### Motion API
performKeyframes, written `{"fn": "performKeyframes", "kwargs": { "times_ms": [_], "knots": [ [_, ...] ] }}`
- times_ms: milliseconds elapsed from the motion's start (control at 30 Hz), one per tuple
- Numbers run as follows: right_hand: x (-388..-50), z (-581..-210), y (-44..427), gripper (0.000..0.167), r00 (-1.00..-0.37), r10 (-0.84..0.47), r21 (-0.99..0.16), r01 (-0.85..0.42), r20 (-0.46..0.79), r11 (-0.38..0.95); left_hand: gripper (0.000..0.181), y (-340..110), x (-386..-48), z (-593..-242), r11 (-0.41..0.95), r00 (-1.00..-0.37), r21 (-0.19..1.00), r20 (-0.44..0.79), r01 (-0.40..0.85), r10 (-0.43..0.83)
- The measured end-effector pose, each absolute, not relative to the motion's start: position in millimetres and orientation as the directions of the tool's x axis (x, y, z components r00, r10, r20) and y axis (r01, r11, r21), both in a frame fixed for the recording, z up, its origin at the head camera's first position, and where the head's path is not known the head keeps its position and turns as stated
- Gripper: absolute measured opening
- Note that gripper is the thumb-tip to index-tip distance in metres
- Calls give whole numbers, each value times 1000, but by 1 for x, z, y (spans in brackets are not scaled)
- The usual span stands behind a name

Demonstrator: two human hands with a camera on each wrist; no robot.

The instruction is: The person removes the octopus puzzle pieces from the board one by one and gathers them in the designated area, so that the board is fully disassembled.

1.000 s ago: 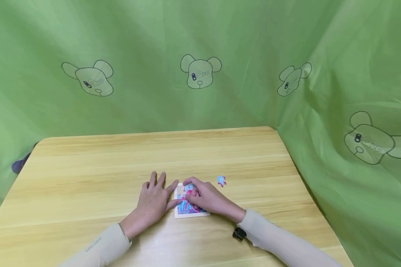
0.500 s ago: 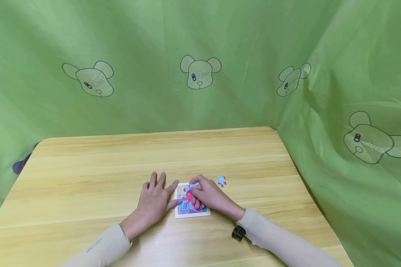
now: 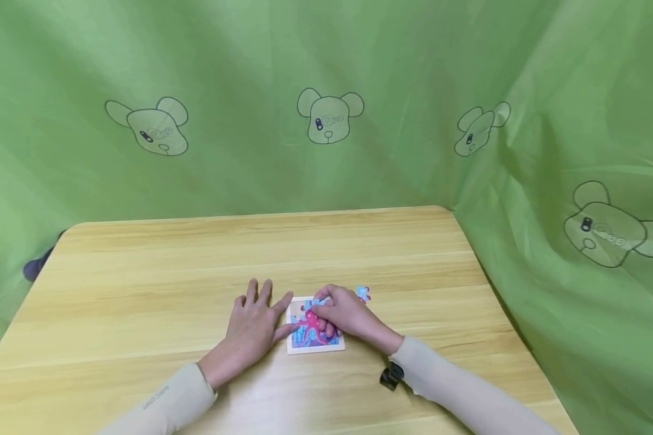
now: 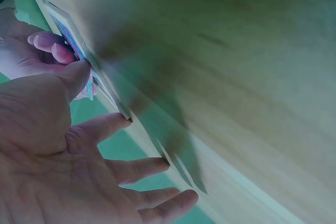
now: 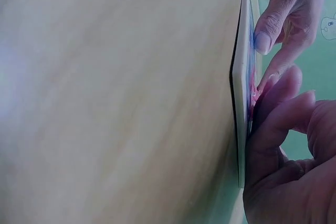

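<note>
A small jigsaw puzzle (image 3: pixel 308 335) with a pink octopus on blue lies in a pale square tray (image 3: pixel 315 350). Bare backing shows at the tray's upper left. My left hand (image 3: pixel 250 326) spreads its fingers flat at the tray's left side, the thumb resting on the puzzle and the index fingertip at the upper left corner. Over the tray's upper right, my right hand (image 3: pixel 343 311) pinches a light-blue puzzle piece (image 3: pixel 321 301) between thumb and index finger, its other fingers curled above the picture. In the right wrist view, the fingers of that hand (image 5: pixel 294 145) hide the piece.
One loose blue and pink puzzle piece (image 3: pixel 363 293) lies on the wooden table (image 3: pixel 196 272) just beyond the right hand. A black wrist device (image 3: pixel 392 376) hangs beneath the right sleeve. Green curtain (image 3: pixel 250 169) closes off the back and right side.
My right hand has shifted slightly right along the tray's top edge, uncovering more of the octopus. The left hand stays in place. The view has moved slightly.
</note>
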State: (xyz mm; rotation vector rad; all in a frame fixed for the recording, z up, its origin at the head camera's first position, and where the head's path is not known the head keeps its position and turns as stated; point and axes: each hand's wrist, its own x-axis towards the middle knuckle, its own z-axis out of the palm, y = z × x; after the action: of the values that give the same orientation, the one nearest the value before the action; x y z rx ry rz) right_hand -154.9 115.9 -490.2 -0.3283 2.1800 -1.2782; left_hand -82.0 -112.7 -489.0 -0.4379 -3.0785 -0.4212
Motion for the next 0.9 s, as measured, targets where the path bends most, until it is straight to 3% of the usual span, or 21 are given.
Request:
{"fn": "performKeyframes", "kwargs": {
  "times_ms": [300, 633, 900],
  "knots": [
    [-154, -491, 117, 17, -795, -517, -875, 37, -318, 482, 65, -114, -81, -488, 930, -965, 259, 37, 262, 261],
    [-148, -487, 128, 10, -846, -497, -878, -76, -194, 473, 65, -114, -82, -492, 920, -959, 269, 70, 284, 275],
    [-140, -481, 139, 8, -892, -437, -881, -110, -117, 459, 83, -110, -81, -496, 902, -938, 259, 90, 346, 334]
  ]
}}
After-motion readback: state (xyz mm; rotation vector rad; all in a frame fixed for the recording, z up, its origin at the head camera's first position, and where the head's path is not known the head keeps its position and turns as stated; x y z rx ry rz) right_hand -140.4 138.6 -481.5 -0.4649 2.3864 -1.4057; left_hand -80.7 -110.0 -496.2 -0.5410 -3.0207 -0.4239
